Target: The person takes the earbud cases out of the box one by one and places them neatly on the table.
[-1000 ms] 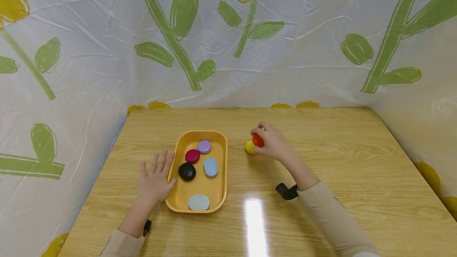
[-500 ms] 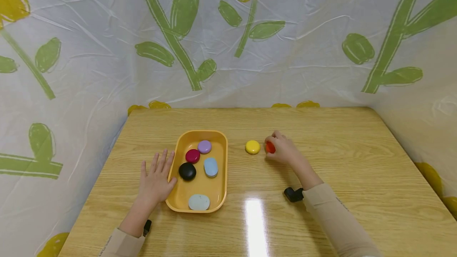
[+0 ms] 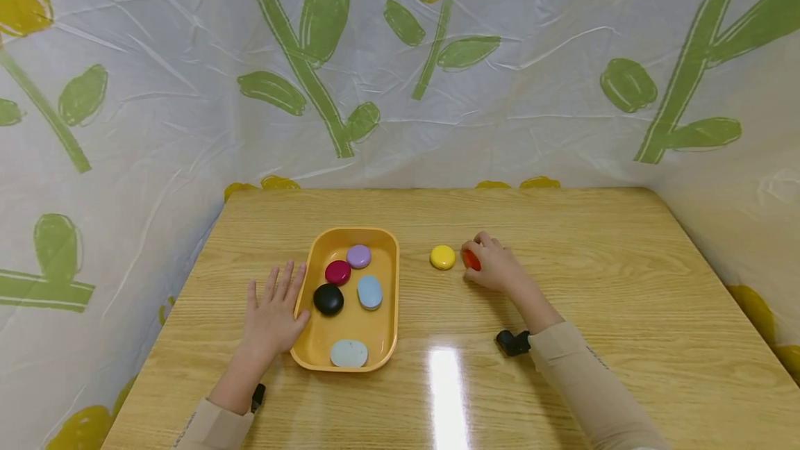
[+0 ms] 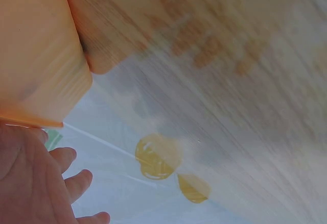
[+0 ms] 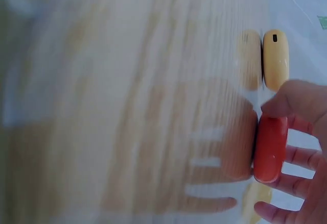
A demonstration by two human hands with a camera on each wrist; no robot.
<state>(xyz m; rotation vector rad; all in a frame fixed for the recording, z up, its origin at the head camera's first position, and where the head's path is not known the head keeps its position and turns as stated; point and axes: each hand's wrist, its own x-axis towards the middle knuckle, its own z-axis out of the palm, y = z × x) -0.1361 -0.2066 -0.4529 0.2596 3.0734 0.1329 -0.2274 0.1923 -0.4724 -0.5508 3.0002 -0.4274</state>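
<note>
In the head view, my right hand (image 3: 502, 268) pinches a smooth red disc (image 3: 471, 260) between thumb and fingers, low over the wooden table. The right wrist view shows this red disc (image 5: 271, 147) standing at the table surface, my thumb on one side and fingertips on the other. Just left of it lies a glossy yellow disc (image 3: 442, 257); its side bears a small dark slot in the right wrist view. My left hand (image 3: 272, 319) lies with spread, straight fingers along the left side of an orange-yellow tray (image 3: 396, 311), thumb at the rim.
Inside the tray are a lilac disc (image 3: 358, 256), a crimson disc (image 3: 337, 272), a black disc (image 3: 328, 299), a light blue oblong piece (image 3: 369, 292) and a pale grey oval piece (image 3: 348, 353). A white sheet (image 3: 500, 123) with printed flowers hangs behind and beside the table (image 3: 594, 262).
My right hand has carried the red disc rightward from above the yellow disc and down to the table, uncovering the yellow one. The left hand and tray stay put.
</note>
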